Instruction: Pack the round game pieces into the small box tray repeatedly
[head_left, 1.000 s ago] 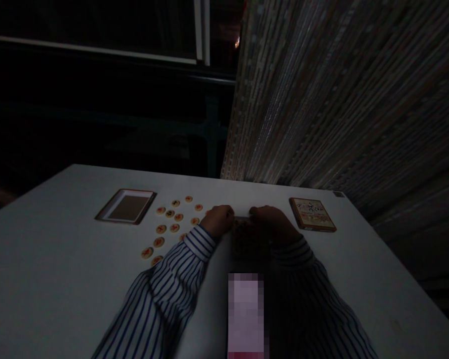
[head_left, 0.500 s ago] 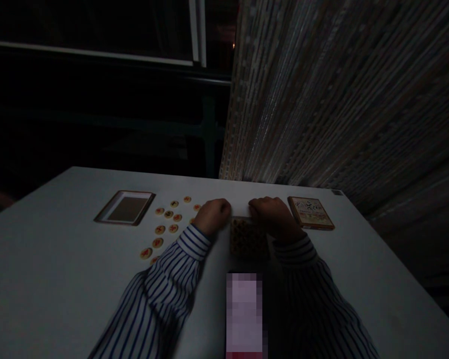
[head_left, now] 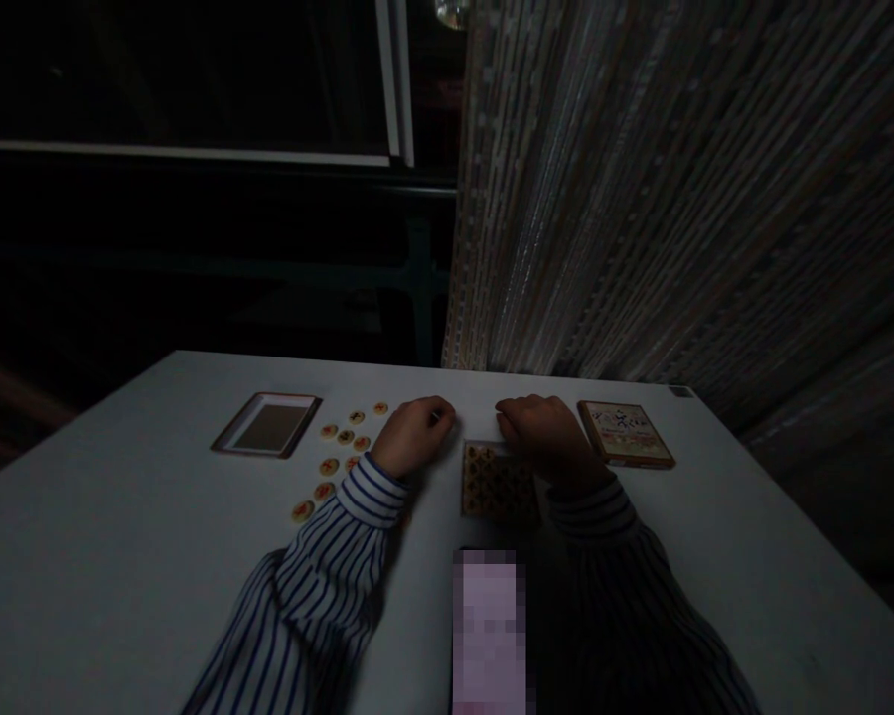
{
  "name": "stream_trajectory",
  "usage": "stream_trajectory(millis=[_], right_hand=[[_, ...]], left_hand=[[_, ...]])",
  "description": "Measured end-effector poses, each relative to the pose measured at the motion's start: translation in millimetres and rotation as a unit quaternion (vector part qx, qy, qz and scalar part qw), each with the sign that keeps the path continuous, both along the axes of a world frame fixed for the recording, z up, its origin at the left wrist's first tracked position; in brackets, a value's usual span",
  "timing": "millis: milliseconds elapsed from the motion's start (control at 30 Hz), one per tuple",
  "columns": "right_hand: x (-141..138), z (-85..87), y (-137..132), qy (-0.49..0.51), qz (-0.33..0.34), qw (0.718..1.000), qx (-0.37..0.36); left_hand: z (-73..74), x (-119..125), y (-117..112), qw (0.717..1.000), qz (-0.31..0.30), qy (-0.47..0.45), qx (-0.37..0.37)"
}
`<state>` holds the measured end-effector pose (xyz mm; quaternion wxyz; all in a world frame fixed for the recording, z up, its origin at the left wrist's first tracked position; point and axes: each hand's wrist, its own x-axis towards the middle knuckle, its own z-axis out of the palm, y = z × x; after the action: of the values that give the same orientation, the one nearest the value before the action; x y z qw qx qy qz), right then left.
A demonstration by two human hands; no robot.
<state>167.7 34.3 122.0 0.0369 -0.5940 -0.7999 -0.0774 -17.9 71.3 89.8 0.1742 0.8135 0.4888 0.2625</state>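
Note:
My left hand hovers between the loose Chinese chess pieces and the piece box. Its fingers are curled, with a dark gap by the thumb; whatever they hold is hidden. My right hand is over the far right corner of the open box, fingers bent down and closed, their tips out of sight. Rows of round pieces fill much of that box. The loose discs, pale yellow with red or black characters, lie left of my left hand, some behind my sleeve.
An open shallow tray or lid lies at the left. A flat printed box lies right of my right hand. A blurred-out phone-like object is at the near edge of the white table. A string curtain hangs behind.
My left hand has shifted slightly left, and a gap now shows by its thumb. My right hand stays at the box. The whole view has tilted up a little.

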Motion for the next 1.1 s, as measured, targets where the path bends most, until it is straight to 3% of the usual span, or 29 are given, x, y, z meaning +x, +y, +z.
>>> stream_trajectory(millis=[200,667,833,1100], right_hand=[[-3.4,3.8,-0.6,-0.006,-0.006,1.0,-0.012],[-12.6,-16.1,6.8,0.018,0.044,0.998,0.04],[-26.6,-21.4,18.2,0.025,0.044,0.999,0.021],[-81.0,-13.4,40.1,0.002,0.074,0.995,-0.059]], left_hand=[[7.5,-24.9,2.9,1.0,0.018,0.008,-0.012],[4.1,-127.0,40.6,0.986,0.161,0.01,-0.029],[-3.9,-139.1,45.1,0.98,0.18,0.056,-0.056],[-28.7,-142.7,51.6,0.98,0.149,0.11,-0.072]])
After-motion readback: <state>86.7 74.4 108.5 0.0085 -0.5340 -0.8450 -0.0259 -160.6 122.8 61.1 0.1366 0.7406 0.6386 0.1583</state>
